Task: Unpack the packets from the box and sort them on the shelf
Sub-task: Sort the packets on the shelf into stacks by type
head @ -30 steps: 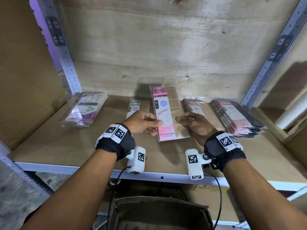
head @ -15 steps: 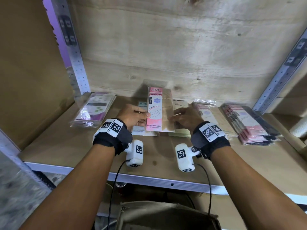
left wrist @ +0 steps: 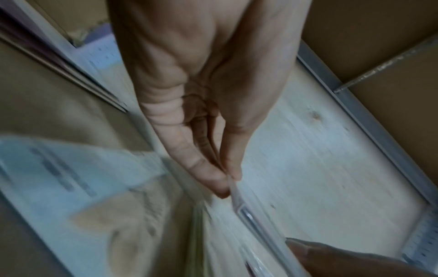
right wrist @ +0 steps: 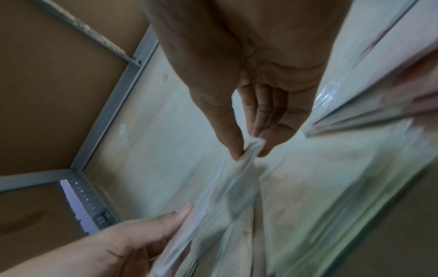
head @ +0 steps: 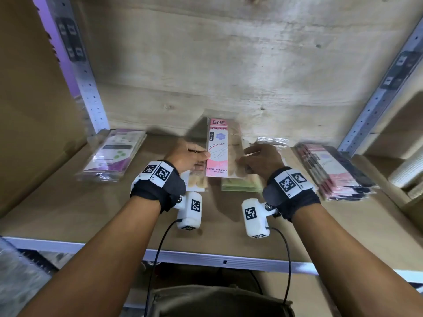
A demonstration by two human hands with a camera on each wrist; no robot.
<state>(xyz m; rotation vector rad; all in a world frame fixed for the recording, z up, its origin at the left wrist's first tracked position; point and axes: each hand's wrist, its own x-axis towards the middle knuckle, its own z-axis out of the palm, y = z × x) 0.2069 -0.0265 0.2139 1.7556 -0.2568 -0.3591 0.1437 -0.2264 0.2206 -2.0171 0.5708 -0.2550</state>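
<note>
Both hands have carried the pink packet (head: 218, 148) deeper over the shelf (head: 68, 209), toward the back wall. It's upright above two flat packets (head: 240, 185), between the purple stack (head: 113, 154) and pink stack (head: 332, 172). Left hand (head: 188, 157) pinches its left edge, right hand (head: 263, 160) its right.

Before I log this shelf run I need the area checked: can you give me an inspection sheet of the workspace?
Surface: wooden shelf, packets lying in separate piles.
Job's things: pink packet held upright; box below the shelf.
Clutter: nothing seen.
Hands: left hand and right hand each pinch a side edge of the pink packet.
Cables: black leads hang from both wrist cameras.
Surroundings: metal uprights, plywood back.
</note>
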